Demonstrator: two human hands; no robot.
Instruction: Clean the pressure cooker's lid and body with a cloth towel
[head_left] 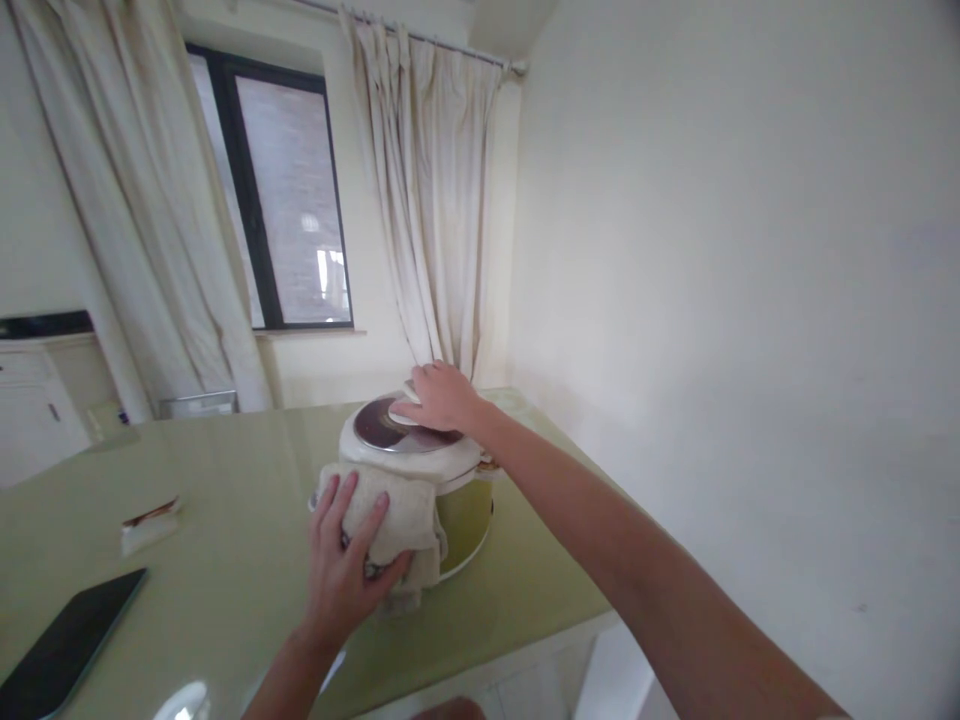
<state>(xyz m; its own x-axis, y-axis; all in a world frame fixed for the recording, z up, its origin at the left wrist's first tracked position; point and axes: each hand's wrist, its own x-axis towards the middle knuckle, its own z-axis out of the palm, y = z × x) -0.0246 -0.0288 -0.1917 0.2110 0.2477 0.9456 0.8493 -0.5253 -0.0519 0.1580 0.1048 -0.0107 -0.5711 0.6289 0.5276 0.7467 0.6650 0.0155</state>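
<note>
A round pot with a greenish side and a white rim band stands on the table. On its top sits a lid with a dark brown centre and a metal edge. My right hand is closed over the pale handle at the lid's middle, its far side hidden by my fingers. Against the front left of the pot, my left hand presses a folded off-white cloth, fingers spread across it and thumb underneath. The cloth hides part of the pot's side.
The pot stands on a glossy green tabletop. A dark tablet-like slab lies at the lower left, with a small white packet beyond it. A bare wall runs along the right, and curtains hang behind.
</note>
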